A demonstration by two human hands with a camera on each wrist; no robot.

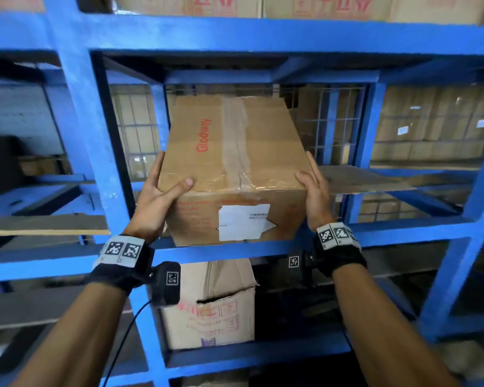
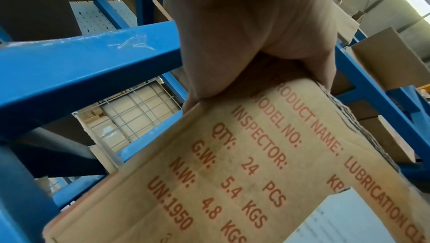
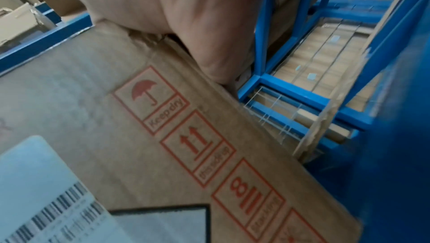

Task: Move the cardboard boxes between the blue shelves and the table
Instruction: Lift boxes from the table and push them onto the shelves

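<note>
While both hands clasp it, one taped cardboard box (image 1: 232, 163) sits at the front edge of the middle level of the blue shelves (image 1: 78, 113), its near face overhanging the front rail and its body reaching back into the bay. Red "Glodway" lettering runs along its top, a strip of clear tape crosses the top lengthwise, and one white shipping label (image 1: 245, 222) with torn edges is stuck to the near face. The left hand (image 1: 154, 202) holds the near left corner: its thumb lies over the top edge, its fingers run along the left side, so its grip is closed around that corner. The left wrist view shows the left hand (image 2: 251, 32) wrapped over a corner above red print listing quantity and weights. The right hand (image 1: 315, 191) presses flat against the right side near the front corner, thumb resting on the top edge, fingers straight and together. From the right wrist, the right hand (image 3: 177, 19) lies on the box edge above three red handling symbols, beside the barcode label (image 3: 46, 201).

One second cardboard box (image 1: 215, 305) stands on the level below, directly under the first, its top flap partly torn open. A row of further cartons (image 1: 319, 7) lines the top level; their count cannot be told. Two black wrist bands with square markers wrap the forearms.
</note>
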